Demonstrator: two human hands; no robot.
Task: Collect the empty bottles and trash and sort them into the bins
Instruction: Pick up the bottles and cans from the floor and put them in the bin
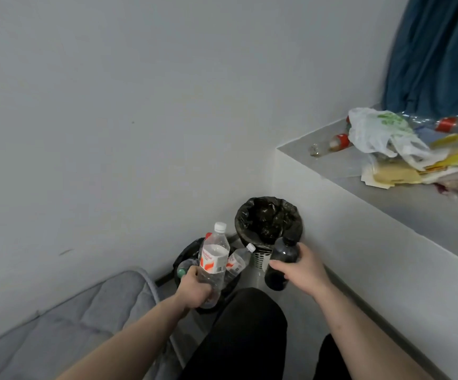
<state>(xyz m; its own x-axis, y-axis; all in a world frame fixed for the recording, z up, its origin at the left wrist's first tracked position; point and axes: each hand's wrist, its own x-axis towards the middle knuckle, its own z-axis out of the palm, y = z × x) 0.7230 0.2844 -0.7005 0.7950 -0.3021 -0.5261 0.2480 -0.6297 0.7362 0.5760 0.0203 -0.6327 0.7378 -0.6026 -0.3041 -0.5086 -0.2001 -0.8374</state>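
Observation:
My left hand [195,290] grips the base of a clear plastic bottle [213,259] with a white cap and an orange-and-white label, held upright over the near bin [185,252], which has a black liner and holds other bottles. A smaller clear bottle [237,260] sticks out of that bin. My right hand [302,270] holds a dark bottle [281,266] by its side, just in front of the far bin [269,219], a perforated white basket with a black liner.
A white ledge [332,163] on the right carries more bottles [334,142], a white plastic bag [378,133] and yellow wrappers [452,149]. A blue curtain [439,56] hangs above it. A grey padded mat [85,311] lies lower left. My dark-trousered legs [244,338] are below.

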